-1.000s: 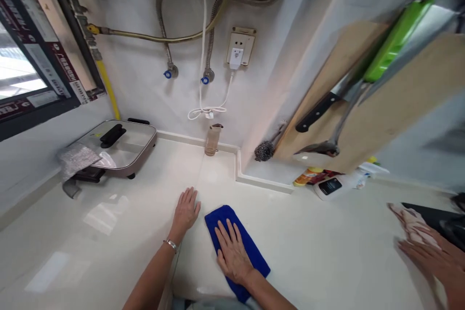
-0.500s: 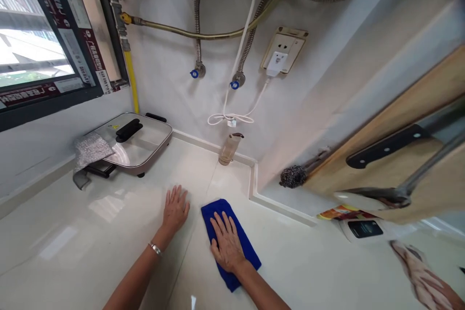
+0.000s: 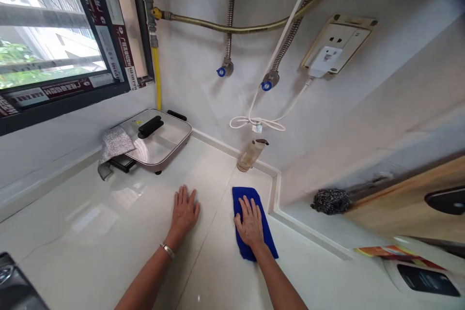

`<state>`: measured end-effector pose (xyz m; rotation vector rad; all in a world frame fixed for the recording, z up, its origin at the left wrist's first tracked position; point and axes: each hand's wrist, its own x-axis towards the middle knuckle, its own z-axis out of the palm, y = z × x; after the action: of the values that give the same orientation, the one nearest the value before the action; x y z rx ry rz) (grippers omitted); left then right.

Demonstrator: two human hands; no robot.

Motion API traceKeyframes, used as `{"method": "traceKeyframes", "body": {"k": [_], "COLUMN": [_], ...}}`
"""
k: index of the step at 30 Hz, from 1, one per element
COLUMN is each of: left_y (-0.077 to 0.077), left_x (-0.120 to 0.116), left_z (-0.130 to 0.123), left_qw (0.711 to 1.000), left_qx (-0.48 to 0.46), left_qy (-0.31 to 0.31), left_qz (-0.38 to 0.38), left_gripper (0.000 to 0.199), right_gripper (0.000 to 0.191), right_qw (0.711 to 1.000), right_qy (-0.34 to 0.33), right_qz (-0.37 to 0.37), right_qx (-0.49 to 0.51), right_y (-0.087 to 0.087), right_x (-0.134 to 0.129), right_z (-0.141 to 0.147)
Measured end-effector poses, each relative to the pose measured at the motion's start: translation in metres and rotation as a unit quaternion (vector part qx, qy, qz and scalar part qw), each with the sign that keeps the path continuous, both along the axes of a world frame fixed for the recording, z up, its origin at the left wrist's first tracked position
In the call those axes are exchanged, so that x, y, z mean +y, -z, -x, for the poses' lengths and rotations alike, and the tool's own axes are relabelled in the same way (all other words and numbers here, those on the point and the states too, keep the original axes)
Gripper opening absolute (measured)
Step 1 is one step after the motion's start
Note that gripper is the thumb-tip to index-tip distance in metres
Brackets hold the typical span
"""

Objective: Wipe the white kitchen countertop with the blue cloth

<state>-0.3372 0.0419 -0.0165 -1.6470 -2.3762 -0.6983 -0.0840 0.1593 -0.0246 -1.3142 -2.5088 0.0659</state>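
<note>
A blue cloth (image 3: 268, 237) lies spread on the white countertop (image 3: 214, 271). My right hand (image 3: 250, 220) rests flat on top of it, fingers stretched forward and a little apart. To the left, my left hand (image 3: 184, 210) lies palm down on the bare counter with its fingers spread, holding nothing. A silver bracelet (image 3: 167, 250) is on the left wrist. Beyond the cloth, a translucent brownish bottle (image 3: 250, 156) stands tilted in view beside the wall ledge.
An electric pan with a glass lid (image 3: 160, 138) sits at the back left, silvery wrap (image 3: 116, 143) over its corner. A dark scrubber (image 3: 331, 201), wooden board (image 3: 403, 203) and white device (image 3: 394, 276) are at the right. A black object (image 3: 18, 286) shows at the lower left.
The view has turned to the right and closer to the corner. My right hand and the blue cloth have moved forward, nearer the wall ledge. My left hand remains flat on the counter.
</note>
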Motion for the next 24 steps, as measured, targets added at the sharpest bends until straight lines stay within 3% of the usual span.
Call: {"method": "traceKeyframes", "body": {"k": [4, 8, 15, 24], "left_y": [-0.001, -0.006, -0.007, -0.008], "left_x": [0.000, 0.000, 0.003, 0.003], "left_z": [0.001, 0.001, 0.003, 0.005], "left_qw": [1.000, 1.000, 1.000, 0.999], "left_qx": [0.004, 0.003, -0.006, -0.016], "left_qy": [-0.006, -0.008, -0.004, 0.005], "left_qz": [-0.008, -0.015, -0.027, -0.045], "left_gripper": [0.052, 0.051, 0.051, 0.053], "right_gripper": [0.060, 0.060, 0.062, 0.067], "right_qw": [0.999, 0.999, 0.999, 0.998], "right_qy": [0.038, 0.042, 0.001, -0.006], "right_qz": [-0.005, -0.010, -0.032, -0.031], "right_qx": [0.009, -0.001, -0.043, -0.061], "right_y": [0.007, 0.009, 0.007, 0.006], "right_x": [0.006, -0.014, -0.091, -0.184], "right_z": [-0.003, -0.016, -0.075, -0.155]}}
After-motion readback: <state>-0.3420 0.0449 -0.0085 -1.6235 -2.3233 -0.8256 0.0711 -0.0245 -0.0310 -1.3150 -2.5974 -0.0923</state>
